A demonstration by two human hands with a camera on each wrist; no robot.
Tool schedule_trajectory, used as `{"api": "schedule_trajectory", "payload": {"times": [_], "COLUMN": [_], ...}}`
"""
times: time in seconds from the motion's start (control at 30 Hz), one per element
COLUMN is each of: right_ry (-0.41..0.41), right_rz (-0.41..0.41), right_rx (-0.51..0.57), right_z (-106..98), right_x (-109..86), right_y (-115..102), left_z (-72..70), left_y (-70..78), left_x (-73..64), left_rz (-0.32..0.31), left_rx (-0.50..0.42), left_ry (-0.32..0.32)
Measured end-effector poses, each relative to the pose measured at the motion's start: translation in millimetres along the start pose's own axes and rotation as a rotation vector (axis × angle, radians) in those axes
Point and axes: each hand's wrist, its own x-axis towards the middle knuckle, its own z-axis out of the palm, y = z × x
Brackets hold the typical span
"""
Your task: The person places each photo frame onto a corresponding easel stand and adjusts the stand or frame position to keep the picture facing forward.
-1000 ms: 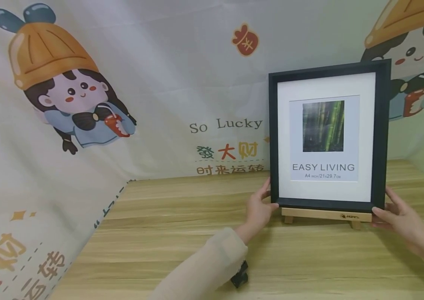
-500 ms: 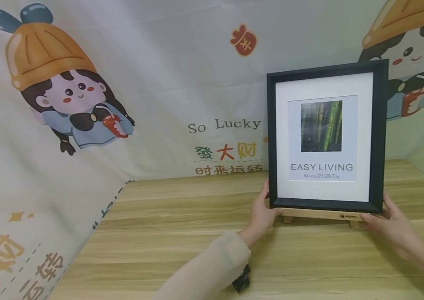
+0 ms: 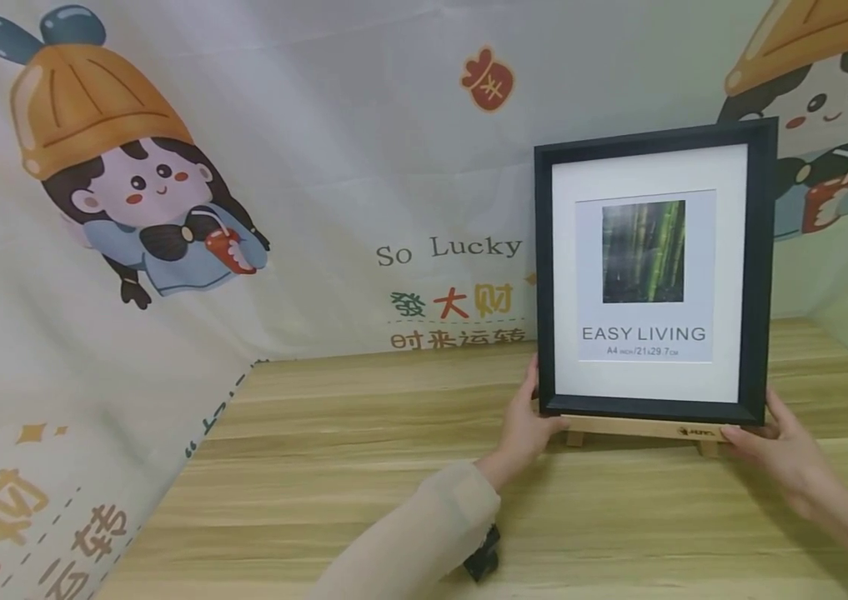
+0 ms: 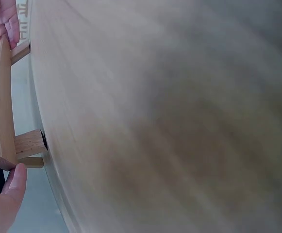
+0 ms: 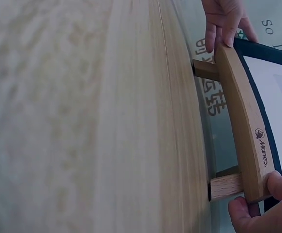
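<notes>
A black picture frame [image 3: 644, 275] with a white mat, a bamboo photo and the words "EASY LIVING" stands upright, leaning slightly back, on a small wooden easel [image 3: 634, 427]. At the left end of the easel's front ledge, my left hand [image 3: 524, 429] pinches the wood with the thumb in front. My right hand [image 3: 795, 454] grips the ledge's other end, thumb near the printed logo. Both wrist views show thumb and fingers around the ledge [image 5: 247, 131] ends, beneath the frame's bottom edge. The easel's short legs [image 4: 30, 143] come down to the tabletop. Its back is hidden behind the frame.
The wood-grain table [image 3: 363, 467] reaches back to a pale cloth backdrop [image 3: 318, 125] printed with cartoon figures and lettering. A black strap-like item [image 3: 482, 554] shows under the left sleeve [image 3: 424, 525].
Both thumbs have shifted from the frame's lower corners onto the easel's ledge, the right hand moving a little left. The last half second shows almost no motion.
</notes>
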Motion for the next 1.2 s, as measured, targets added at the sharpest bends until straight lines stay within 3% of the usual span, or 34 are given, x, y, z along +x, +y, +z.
{"api": "schedule_trajectory", "payload": {"times": [0.6, 1.2], "right_ry": [0.030, 0.043], "right_rz": [-0.014, -0.052], "right_rx": [0.001, -0.002], "right_z": [5.9, 9.6], "right_x": [-1.3, 1.5], "right_y": [-1.7, 1.8], "left_z": [0.6, -2.0], "left_y": [0.1, -0.8], "left_x": [0.7, 0.5], "left_rz": [-0.030, -0.041], "left_rx": [-0.046, -0.059], "left_ry": [-0.047, -0.041]}}
